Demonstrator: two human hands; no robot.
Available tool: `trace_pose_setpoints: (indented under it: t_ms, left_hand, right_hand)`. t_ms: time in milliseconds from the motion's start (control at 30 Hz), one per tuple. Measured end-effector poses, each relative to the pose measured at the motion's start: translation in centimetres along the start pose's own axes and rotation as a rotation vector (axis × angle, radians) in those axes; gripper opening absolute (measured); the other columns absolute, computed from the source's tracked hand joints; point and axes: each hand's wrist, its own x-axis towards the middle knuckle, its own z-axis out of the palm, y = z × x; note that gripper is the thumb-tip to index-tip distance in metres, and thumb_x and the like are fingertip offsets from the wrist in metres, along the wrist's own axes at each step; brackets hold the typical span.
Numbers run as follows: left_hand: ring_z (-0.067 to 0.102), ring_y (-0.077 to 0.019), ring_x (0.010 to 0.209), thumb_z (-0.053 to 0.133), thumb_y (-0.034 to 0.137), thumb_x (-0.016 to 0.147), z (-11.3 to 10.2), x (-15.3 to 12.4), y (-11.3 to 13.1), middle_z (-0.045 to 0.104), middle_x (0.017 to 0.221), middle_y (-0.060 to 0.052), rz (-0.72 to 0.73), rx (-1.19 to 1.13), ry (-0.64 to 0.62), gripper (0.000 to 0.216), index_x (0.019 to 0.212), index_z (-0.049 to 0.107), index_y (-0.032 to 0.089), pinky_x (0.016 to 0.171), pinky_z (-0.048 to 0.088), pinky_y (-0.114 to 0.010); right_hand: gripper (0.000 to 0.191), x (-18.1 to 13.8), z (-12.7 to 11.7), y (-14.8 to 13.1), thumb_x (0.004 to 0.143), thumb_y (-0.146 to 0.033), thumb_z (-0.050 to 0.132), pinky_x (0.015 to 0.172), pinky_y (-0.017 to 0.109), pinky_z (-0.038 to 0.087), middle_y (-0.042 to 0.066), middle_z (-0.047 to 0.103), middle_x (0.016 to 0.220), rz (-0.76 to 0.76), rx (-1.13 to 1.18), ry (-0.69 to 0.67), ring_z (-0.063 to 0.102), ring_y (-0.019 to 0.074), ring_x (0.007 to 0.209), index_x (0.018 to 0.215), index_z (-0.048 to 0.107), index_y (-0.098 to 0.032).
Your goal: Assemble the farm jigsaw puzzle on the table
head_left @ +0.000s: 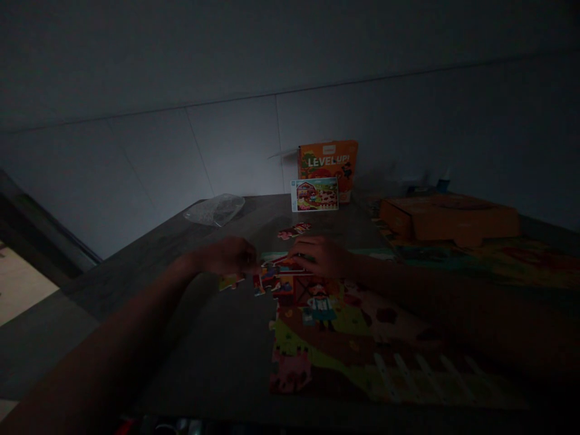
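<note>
A partly joined jigsaw puzzle (317, 347) lies on the grey table, showing a farm scene with a farmer, a pig, a cow and a white fence. My right hand (319, 254) rests on its upper left part, fingers stretched over the red barn roof. Just left of that, my left hand (231, 257) is curled, with its blurred fingertips by the puzzle's edge; whatever they pinch is hidden. Loose-looking puzzle pieces (259, 285) sit below those fingertips. Another piece (231, 281), green and yellow, lies under the left hand. The light is very dim.
Beyond the hands lie a few joined pieces (293, 231). A picture card (315, 194) leans against an upright orange box (328, 157) near the wall. A clear plastic bag (215, 209) is at the back left, an orange box lid (453, 220) at the right on another colourful sheet.
</note>
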Motion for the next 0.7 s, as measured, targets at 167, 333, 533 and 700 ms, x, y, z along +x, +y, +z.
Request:
trace_pose_setpoints:
  t_ms: [167, 333, 533, 700]
  left_hand:
    - [0.060, -0.0161, 0.066, 0.076, 0.058, 0.067, 0.3, 0.0, 0.3, 0.065, 0.077, 0.000, 0.054, 0.118, 0.066, 0.053, 0.100, 0.064, 0.018, 0.056, 0.038, -0.022]
    - [0.059, -0.0158, 0.070, 0.075, 0.050, 0.070, 1.4, 0.2, 0.7, 0.061, 0.078, 0.001, 0.130, 0.052, 0.009, 0.045, 0.097, 0.057, 0.019, 0.057, 0.038, -0.021]
    - [0.058, -0.0131, 0.055, 0.067, 0.041, 0.079, 1.2, 0.0, 1.1, 0.056, 0.071, 0.003, 0.062, 0.071, 0.027, 0.029, 0.095, 0.059, 0.018, 0.051, 0.038, -0.021]
    - [0.059, -0.0136, 0.050, 0.067, 0.044, 0.077, 1.2, -0.1, 1.0, 0.057, 0.072, 0.003, 0.020, 0.017, 0.022, 0.035, 0.101, 0.057, 0.020, 0.046, 0.038, -0.021]
  right_hand:
    - [0.017, 0.1, 0.0, 0.0, 0.095, -0.019, 0.048, 0.076, 0.030, 0.049, 0.009, 0.066, 0.090, 0.013, 0.007, -0.011, 0.061, 0.0173, 0.084, 0.096, 0.065, -0.015]
    - [0.017, 0.1, 0.0, -0.1, 0.094, -0.019, 0.049, 0.077, 0.031, 0.049, 0.009, 0.066, 0.090, 0.043, 0.010, -0.017, 0.061, 0.0178, 0.084, 0.095, 0.066, -0.016]
    - [0.016, 0.0, 0.2, 0.1, 0.092, -0.017, 0.049, 0.076, 0.030, 0.049, 0.009, 0.066, 0.090, 0.037, 0.022, -0.007, 0.062, 0.0173, 0.084, 0.093, 0.066, -0.016]
    - [0.016, 0.0, 0.1, 0.0, 0.092, -0.016, 0.049, 0.075, 0.031, 0.049, 0.010, 0.066, 0.089, 0.029, 0.028, -0.010, 0.062, 0.0181, 0.081, 0.093, 0.066, -0.015]
